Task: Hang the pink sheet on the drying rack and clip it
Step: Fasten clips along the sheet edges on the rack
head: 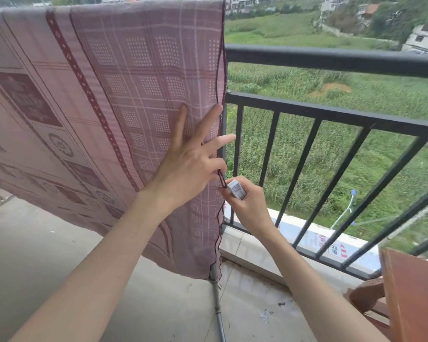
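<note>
The pink patterned sheet (pixel 124 95) hangs draped over the top of the drying rack, filling the left half of the view. Only the rack's grey metal pole (pixel 216 299) shows, below the sheet's right edge. My left hand (pixel 190 161) lies on the sheet's right hem, thumb and forefinger pinching the dark edge, the other fingers spread. Just below it, my right hand (pixel 250 203) grips a white clip (pixel 236 190), whose tip touches the hem.
A black metal balcony railing (pixel 331 112) runs right behind the sheet's edge. A brown wooden board and chair part (pixel 405 292) stand at the lower right. The grey concrete floor (pixel 47 255) spreads below the sheet. Green fields and buildings lie beyond.
</note>
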Motion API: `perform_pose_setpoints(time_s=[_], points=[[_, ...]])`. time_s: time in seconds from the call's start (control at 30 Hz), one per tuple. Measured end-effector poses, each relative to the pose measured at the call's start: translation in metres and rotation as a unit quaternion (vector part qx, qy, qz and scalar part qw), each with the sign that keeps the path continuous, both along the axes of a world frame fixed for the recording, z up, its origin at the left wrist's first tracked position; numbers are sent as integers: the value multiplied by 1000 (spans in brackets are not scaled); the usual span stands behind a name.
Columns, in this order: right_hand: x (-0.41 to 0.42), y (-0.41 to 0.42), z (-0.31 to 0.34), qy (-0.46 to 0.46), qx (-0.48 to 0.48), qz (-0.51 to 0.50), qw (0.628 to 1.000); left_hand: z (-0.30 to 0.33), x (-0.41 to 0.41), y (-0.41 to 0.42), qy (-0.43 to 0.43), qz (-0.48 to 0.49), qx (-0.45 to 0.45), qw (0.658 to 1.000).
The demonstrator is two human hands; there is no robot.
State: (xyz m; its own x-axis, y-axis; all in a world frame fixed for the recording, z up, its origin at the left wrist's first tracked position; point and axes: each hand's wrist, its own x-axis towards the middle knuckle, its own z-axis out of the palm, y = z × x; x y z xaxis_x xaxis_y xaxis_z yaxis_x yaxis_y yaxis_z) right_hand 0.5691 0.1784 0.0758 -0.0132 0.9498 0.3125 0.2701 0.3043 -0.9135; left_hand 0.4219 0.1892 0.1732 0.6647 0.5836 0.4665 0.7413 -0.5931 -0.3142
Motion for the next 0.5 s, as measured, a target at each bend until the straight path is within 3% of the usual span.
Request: perform_pose_setpoints(time_s=[0.2,0.33,0.4,0.47,0.5], points=[[3,1,2,-7,-14,-8,1000,-4,5,1,-50,-15,12,999],[7,0,0,24,-74,6,997,-9,7,3,-39,-2,24,999],[14,-1,0,167,-179,31,969,-12,7,5,-37,-4,29,999],[22,-1,1,342,-281,78,893,-15,7,6,-40,-11,38,998],[26,-2,1,379,-304,96,869,-16,7,6,-42,-17,41,998]])
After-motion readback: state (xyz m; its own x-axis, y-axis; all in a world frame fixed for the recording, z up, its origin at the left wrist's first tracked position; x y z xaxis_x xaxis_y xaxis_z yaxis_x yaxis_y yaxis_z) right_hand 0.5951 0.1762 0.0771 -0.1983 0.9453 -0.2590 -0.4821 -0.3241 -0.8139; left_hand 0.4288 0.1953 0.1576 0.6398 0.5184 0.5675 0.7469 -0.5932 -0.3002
